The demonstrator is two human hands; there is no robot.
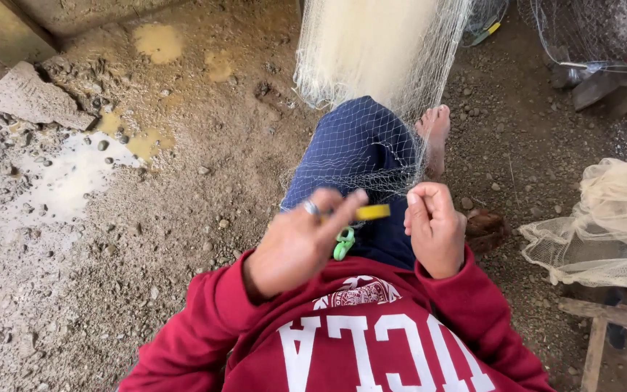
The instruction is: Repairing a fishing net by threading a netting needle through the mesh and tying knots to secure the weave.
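Note:
My left hand (300, 236), with a ring on one finger, pinches a flat yellow netting needle (371, 212) between thumb and fingers. Below it, a small green plastic piece (343, 244) hangs near my lap. My right hand (435, 226) is curled shut, its fingertips pinching the edge of a pale fishing net (371, 65). The net hangs down from above and drapes over my knee in blue trousers (357, 145). My bare foot (434, 134) rests on the dirt beyond the knee. I wear a red sweatshirt (350, 341).
Gravelly dirt ground (146, 239) with a pale puddle (67, 181) and a stone block (30, 98) lies to the left. Another bundle of net (611, 225) rests on a wooden frame (604, 319) at right. More netting (596, 33) hangs at top right.

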